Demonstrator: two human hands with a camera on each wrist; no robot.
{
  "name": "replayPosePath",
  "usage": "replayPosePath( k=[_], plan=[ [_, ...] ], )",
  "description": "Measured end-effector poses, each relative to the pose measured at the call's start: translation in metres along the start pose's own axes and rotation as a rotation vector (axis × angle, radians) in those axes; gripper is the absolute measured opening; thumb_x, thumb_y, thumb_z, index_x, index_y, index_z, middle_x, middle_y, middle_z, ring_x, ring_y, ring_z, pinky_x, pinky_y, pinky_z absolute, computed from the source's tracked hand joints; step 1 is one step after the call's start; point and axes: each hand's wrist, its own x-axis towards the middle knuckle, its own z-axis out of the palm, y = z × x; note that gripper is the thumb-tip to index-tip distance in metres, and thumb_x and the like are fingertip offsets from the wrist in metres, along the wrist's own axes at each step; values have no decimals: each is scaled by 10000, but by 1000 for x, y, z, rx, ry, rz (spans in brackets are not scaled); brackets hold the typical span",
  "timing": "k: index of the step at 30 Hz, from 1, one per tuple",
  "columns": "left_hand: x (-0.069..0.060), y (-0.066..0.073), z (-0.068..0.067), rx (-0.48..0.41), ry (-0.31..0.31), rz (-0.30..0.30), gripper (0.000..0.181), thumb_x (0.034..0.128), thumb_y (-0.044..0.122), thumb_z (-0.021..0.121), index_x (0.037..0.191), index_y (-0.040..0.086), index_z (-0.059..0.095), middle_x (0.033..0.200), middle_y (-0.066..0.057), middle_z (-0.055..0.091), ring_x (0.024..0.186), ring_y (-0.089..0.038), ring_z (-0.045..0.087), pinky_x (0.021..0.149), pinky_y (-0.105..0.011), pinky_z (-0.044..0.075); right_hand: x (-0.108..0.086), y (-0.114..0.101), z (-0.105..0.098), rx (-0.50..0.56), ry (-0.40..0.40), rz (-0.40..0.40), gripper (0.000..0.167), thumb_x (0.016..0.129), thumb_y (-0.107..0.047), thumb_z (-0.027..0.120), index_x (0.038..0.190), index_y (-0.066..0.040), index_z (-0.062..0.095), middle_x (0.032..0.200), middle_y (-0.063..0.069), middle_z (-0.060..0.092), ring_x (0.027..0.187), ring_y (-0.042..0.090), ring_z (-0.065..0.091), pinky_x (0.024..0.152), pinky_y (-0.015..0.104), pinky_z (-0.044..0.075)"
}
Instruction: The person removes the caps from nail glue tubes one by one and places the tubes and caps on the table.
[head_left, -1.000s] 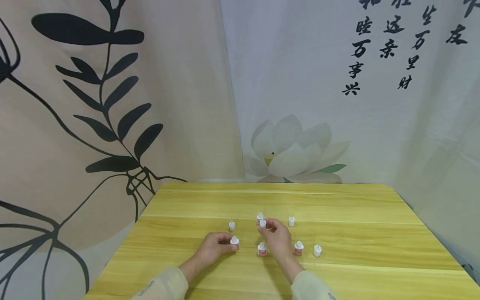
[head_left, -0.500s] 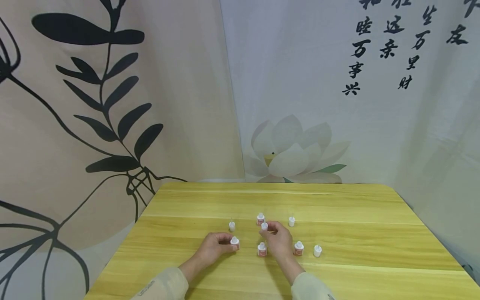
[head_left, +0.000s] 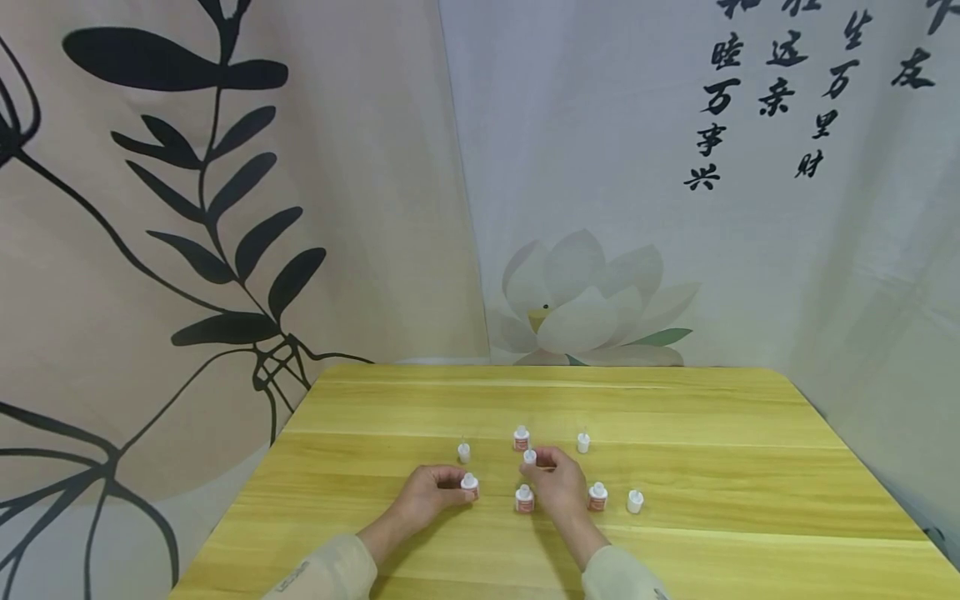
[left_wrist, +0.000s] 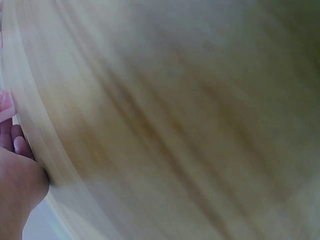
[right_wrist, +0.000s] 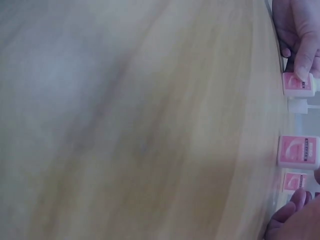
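Note:
My left hand (head_left: pixel 426 498) pinches a small white bottle (head_left: pixel 469 487) with a pink label, upright on the table at centre left. That pink-labelled bottle (left_wrist: pixel 6 106) is partly cut off at the left wrist view's edge. Between thumb and fingers of my right hand (head_left: pixel 561 485) is a small white cap (head_left: pixel 529 457), held just in front of the back bottle (head_left: pixel 521 438). Another labelled bottle (head_left: pixel 524 499) stands left of the right wrist, and a third bottle (head_left: pixel 597 497) is to its right. All these bottles show white necks.
Loose white caps stand on the wooden table (head_left: pixel 360 408): one cap (head_left: pixel 463 452) behind the left hand, one cap (head_left: pixel 583 442) at the back right, one cap (head_left: pixel 635 501) farther right. A printed curtain (head_left: pixel 375 208) hangs behind the table's far edge.
My right hand has drawn slightly back toward me and to the right with the cap, uncovering more of the back bottle. My left hand and its bottle have stayed put.

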Motion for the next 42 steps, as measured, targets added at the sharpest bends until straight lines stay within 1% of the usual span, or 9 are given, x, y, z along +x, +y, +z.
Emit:
replayPosePath(
  k=[6, 10, 16, 20, 28, 31, 38, 42],
  plan=[
    [0, -1, 1, 9, 4, 3, 191, 829, 67, 789, 986, -23, 729, 951, -87, 722, 905, -174, 632, 786, -248, 526, 2, 2, 0, -5, 20, -14, 223, 845, -150, 768, 1045, -68, 714, 961, 33, 678, 868, 204, 617, 711, 325, 507],
    [0, -1, 1, 9, 6, -4, 196, 829, 85, 792, 990, -8, 732, 958, -77, 721, 911, -174, 629, 796, -258, 525, 2, 3, 0, -16, 30, -26, 222, 839, -144, 773, 1035, -58, 716, 935, 30, 684, 855, 198, 622, 714, 325, 509],
    [-2, 3, 0, -3, 5, -4, 199, 823, 126, 806, 979, 20, 741, 946, -51, 721, 914, -174, 630, 814, -277, 523, 0, 4, 0, -41, 13, -42, 220, 827, -134, 786, 1020, -56, 713, 910, 20, 678, 845, 189, 614, 741, 350, 507],
    [-2, 2, -1, -4, 1, -6, 200, 818, 138, 812, 971, 30, 744, 939, -41, 721, 916, -183, 631, 818, -286, 525, -1, 5, 0, -53, 6, -56, 205, 819, -116, 793, 998, -53, 714, 887, 18, 673, 835, 186, 610, 738, 359, 503],
    [-2, 3, -2, -12, -10, -15, 203, 823, 147, 809, 977, 33, 742, 941, -40, 720, 916, -184, 633, 805, -267, 530, 2, 7, 0, -113, 10, -89, 188, 799, -105, 802, 962, -57, 720, 865, 4, 676, 835, 185, 614, 760, 383, 508],
    [-2, 3, -2, -20, -12, -14, 204, 822, 142, 810, 977, 29, 741, 938, -43, 721, 912, -185, 634, 798, -261, 533, 2, 8, -1, -131, 6, -93, 178, 798, -105, 800, 950, -59, 719, 854, 1, 668, 827, 186, 606, 748, 380, 504],
    [-2, 3, -2, 4, -7, 2, 195, 822, 151, 812, 967, 37, 747, 938, -40, 724, 922, -186, 636, 817, -267, 522, 2, 8, -1, -162, 11, -114, 164, 785, -104, 808, 919, -66, 721, 823, -8, 656, 792, 170, 589, 727, 360, 488],
    [-2, 2, -2, -5, -10, 4, 191, 825, 141, 809, 965, 29, 745, 937, -48, 724, 922, -192, 638, 813, -265, 527, 2, 8, 0, -180, 14, -127, 154, 779, -98, 810, 898, -65, 718, 809, -8, 653, 772, 164, 581, 716, 357, 482]
  ],
)
